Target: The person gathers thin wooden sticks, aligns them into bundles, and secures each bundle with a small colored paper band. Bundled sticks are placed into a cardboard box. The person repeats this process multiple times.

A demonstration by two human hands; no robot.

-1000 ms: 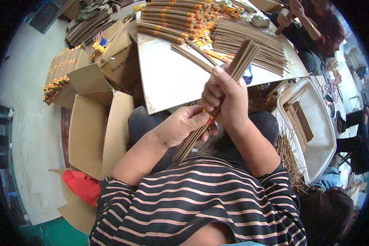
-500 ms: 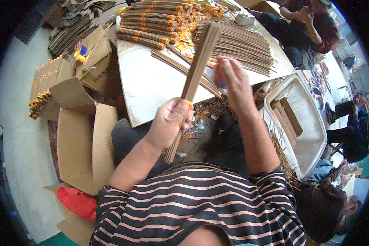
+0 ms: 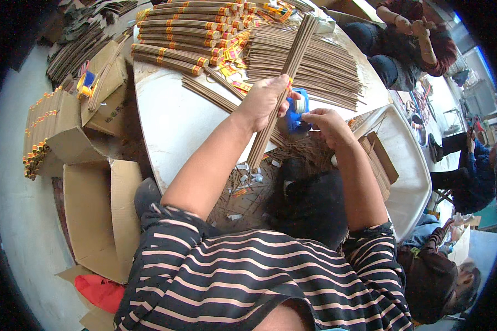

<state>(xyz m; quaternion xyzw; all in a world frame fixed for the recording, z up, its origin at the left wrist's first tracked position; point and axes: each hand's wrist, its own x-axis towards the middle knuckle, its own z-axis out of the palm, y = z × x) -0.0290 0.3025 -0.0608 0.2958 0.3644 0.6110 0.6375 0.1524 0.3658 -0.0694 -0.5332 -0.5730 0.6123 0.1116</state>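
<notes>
My left hand (image 3: 263, 103) is closed around a bundle of thin brown incense sticks (image 3: 299, 47), slanting over the table edge. A bit of a yellow-red band shows at its fingers. Just right of the bundle is a blue tape dispenser (image 3: 299, 105) with a roll in it, at the table's near edge. The thumb and fingers of my right hand (image 3: 329, 126) are pinched together at the dispenser's right side; what lies between them is too small to make out. Loose incense sticks (image 3: 309, 63) and yellow-red paper labels (image 3: 233, 58) lie behind on the white table (image 3: 168, 113).
Banded incense bundles (image 3: 176, 36) are stacked at the table's back left. An open cardboard box (image 3: 96, 215) stands left, with more bundles (image 3: 44, 124) beyond it. To the right is a white plastic tub (image 3: 411, 165). A co-worker (image 3: 408, 38) sits at the far right.
My left hand has carried the incense bundle forward and slightly right. My right hand has moved down and right, its fingers now pinched at the tape dispenser, which shows more fully.
</notes>
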